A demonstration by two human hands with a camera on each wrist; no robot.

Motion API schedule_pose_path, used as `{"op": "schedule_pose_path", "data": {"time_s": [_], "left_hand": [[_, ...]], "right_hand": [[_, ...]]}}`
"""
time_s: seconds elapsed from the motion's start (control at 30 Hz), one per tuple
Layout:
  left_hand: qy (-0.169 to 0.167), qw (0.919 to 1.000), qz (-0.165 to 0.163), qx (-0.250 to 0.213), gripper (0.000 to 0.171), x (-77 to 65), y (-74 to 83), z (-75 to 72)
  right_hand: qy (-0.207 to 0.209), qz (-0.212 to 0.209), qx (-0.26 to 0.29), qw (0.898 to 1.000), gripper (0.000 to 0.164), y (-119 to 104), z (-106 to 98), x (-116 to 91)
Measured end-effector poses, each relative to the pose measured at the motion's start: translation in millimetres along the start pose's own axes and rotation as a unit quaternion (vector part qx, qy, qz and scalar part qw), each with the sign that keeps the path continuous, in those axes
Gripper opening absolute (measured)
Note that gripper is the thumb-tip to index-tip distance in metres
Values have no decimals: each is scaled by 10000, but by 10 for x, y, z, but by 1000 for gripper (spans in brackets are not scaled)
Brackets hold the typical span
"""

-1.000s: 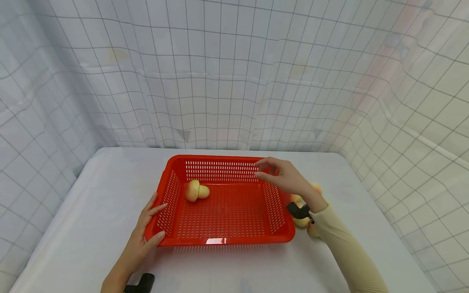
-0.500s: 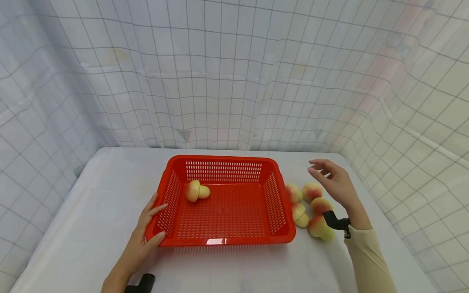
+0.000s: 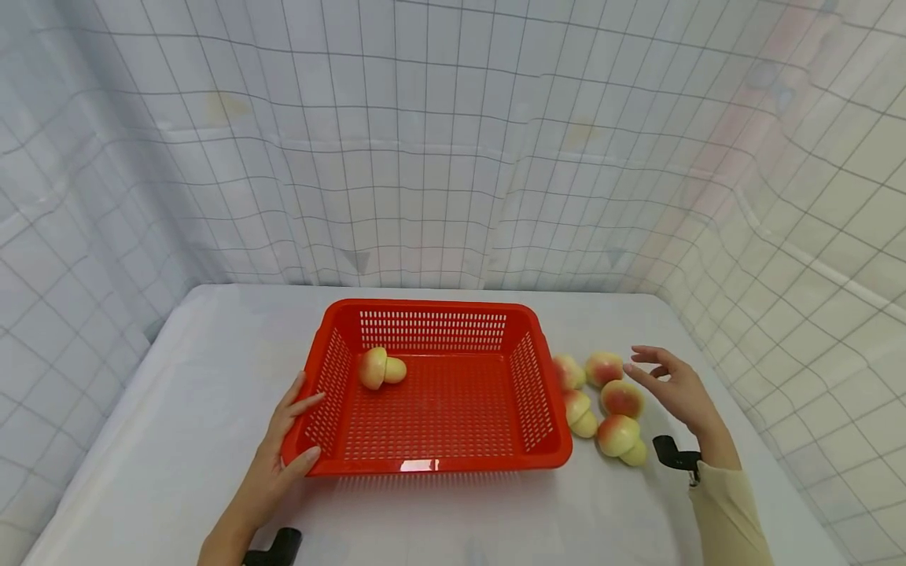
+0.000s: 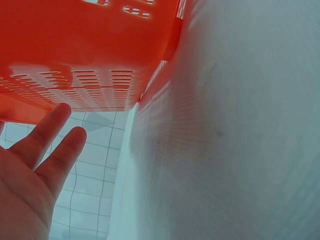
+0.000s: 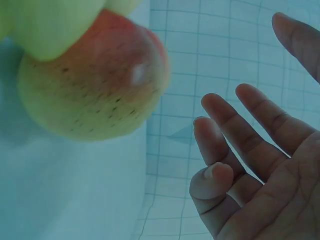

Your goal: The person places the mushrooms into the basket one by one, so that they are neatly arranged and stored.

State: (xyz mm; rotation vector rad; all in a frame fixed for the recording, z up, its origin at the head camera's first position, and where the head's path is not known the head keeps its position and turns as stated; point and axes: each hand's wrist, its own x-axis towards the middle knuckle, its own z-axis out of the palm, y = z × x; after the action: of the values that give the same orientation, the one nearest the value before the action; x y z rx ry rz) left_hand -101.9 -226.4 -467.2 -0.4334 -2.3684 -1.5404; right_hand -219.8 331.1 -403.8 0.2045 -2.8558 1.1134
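My left hand [image 3: 272, 456] rests at the front left corner of a red plastic basket [image 3: 488, 464], thumb and a finger over its rim. In the left wrist view, two straight fingers [image 4: 65, 150] show beside the basket's slotted wall. A yellow and red mushroom [image 3: 381, 369] lies inside the basket, near the left wall. My right hand [image 3: 679, 393] hovers with loosely bent fingers and holds nothing. It is just right of several similar mushrooms [image 3: 618, 436] on the table. The right wrist view has a speckled, rounded mushroom cap [image 5: 100, 85] up close, apart from the fingers.
The white table [image 3: 453, 519] bears the basket at its middle. Loose mushrooms lie right along the basket's right wall. White curtains [image 3: 425, 157] with a dark grid enclose the table at the back and both sides.
My right hand has moved from over the basket's right end out to the right, then down beside the loose mushrooms. The left hand and the basket stay in place.
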Motion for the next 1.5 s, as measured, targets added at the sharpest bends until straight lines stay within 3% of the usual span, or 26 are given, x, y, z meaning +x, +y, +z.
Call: {"op": "schedule_pose_path", "data": {"time_s": [0.3,0.6,1.13,1.5], "left_hand": [[-50,10000,29,-16,62,-10,23,0],[-38,10000,-8,21,62,-12,29,8],[-112,9999,-106,11,62,-17,-29,3],[-106,9999,-115,15,62,-21,-41,11]], "right_hand": [[-523,42,-10,9986,61,335,85,-115],[-760,209,192,9967,55,425,206,-96],[-646,592,146,9960,61,468,248,-149],[-351,529,-130,9979,60,447,280,-199]]}}
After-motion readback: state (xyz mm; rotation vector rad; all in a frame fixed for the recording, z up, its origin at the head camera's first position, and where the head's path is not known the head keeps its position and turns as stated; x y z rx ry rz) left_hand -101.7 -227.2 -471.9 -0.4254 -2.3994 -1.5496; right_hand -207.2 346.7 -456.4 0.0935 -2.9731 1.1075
